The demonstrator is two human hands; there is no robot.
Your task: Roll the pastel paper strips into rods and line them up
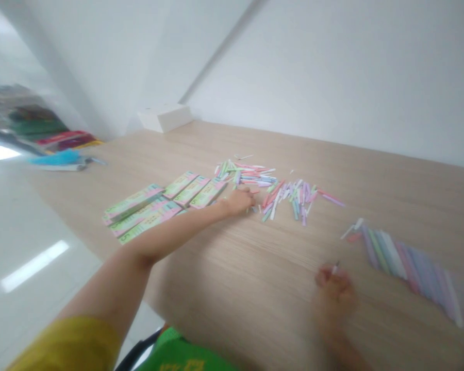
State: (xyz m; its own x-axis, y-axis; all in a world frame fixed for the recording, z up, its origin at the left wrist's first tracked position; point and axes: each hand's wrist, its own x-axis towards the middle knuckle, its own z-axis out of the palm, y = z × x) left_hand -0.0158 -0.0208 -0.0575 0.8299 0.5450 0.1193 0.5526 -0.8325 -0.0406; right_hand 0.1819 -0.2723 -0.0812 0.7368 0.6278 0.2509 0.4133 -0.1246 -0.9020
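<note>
My left hand (237, 202) lay loosely curled on the wooden table (390, 170) at centre, just beside the pastel paper strips (290, 198) and printed green-and-pink cards (204, 191). At lower right, my blurred right hand (332, 291) pinched a small strip (335, 268) near a fanned row of strips (406, 263).

A light wooden table (402, 178) is set against a plain white wall (332, 67), and a white box (165, 117) is placed on the table's far edge, beside that wall. To the left of the table, a glossy white floor (31, 221) is seen, on which bright streaks of light (33, 265) are reflected. Beyond the table's left end, a heap of multicoloured goods (34, 123) is piled, though its contents are too blurred to be told.
</note>
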